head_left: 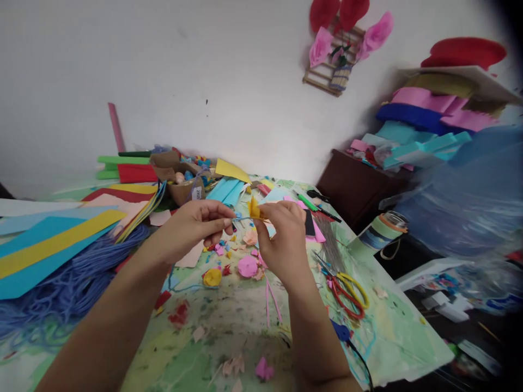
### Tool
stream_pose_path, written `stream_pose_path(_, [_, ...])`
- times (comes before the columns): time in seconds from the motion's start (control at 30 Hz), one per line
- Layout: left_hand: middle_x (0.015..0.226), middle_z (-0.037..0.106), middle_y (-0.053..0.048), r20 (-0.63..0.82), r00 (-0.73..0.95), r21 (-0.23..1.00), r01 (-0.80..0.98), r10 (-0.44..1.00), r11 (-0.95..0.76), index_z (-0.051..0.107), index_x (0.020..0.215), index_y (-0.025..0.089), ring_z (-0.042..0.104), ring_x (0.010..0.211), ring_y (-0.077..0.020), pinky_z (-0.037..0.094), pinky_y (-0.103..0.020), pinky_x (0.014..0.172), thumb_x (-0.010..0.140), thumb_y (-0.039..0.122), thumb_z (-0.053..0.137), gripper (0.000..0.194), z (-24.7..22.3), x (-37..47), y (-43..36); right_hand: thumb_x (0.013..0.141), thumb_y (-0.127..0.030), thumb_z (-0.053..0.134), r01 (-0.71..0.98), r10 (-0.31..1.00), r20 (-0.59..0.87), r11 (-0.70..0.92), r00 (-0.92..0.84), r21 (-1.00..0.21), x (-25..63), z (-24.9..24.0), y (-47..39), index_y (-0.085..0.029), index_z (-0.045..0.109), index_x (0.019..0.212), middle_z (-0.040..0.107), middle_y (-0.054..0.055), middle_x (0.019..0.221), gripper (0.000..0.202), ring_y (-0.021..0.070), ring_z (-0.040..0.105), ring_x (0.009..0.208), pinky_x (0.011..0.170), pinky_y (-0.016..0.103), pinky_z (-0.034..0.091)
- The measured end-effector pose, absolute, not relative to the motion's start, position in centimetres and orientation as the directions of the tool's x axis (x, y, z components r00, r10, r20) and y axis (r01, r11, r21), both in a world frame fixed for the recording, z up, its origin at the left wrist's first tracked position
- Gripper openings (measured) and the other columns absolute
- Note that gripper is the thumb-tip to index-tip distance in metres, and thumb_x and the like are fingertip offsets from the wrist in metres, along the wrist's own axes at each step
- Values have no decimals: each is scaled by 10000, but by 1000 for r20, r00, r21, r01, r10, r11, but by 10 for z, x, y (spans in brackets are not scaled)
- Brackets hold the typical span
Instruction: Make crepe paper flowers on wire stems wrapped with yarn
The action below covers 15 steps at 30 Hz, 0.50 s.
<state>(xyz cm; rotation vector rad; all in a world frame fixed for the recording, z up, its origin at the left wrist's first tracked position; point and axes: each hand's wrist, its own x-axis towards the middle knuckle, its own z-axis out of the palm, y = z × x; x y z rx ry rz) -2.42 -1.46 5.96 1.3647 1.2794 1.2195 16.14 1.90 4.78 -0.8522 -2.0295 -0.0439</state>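
Note:
Raised over the table, my right hand (284, 231) pinches a small yellow paper flower (254, 208) near its base. A thin blue strand (242, 218), like a yarn-covered stem, runs sideways from the flower to my left hand (210, 220). The left thumb and fingers are closed on the strand's other end. Below the hands, a second yellow paper flower (212, 277) with a blue stem lies on the table. Beside it sits a pink paper flower (247, 266) with pink strips trailing. The fingers partly hide where flower and strand meet.
Red and yellow scissors (345, 291) lie at the right near thin wires (330, 239). Blue yarn (93, 272) and coloured paper sheets (53, 245) fill the left. Behind stands a cardboard box (186, 191). A flask (384, 228) and plastic bags (457, 196) are at the right.

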Motion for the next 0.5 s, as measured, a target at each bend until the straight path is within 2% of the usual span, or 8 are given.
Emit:
stream_pose_path(0.07, [629,635,-11,80,0,988,130,997,-79,643,842,160,476,434,-73,339,-169,361,718,240,688,154,58,-25,-14,839,-151,592,573,543,766,768,-344,-287,160,47,19,-203,637,988,697,29,955,164,213,526,950,861,376,334])
stream_pose_path(0.3, [607,618,-3,68,21,985,156,997,-71,644,855,151,464,417,-73,321,-171,333,711,243,688,177,56,-25,-14,841,-148,605,565,528,794,770,-302,-297,160,45,24,-225,669,864,715,15,871,102,205,555,894,861,383,346])
stream_pose_path(0.5, [565,603,10,59,46,982,175,997,-66,653,846,165,456,407,-69,339,-171,352,715,240,690,156,54,-25,-12,845,-149,611,541,505,836,774,-215,-328,164,45,25,-238,696,913,724,7,886,141,198,573,879,864,384,376])
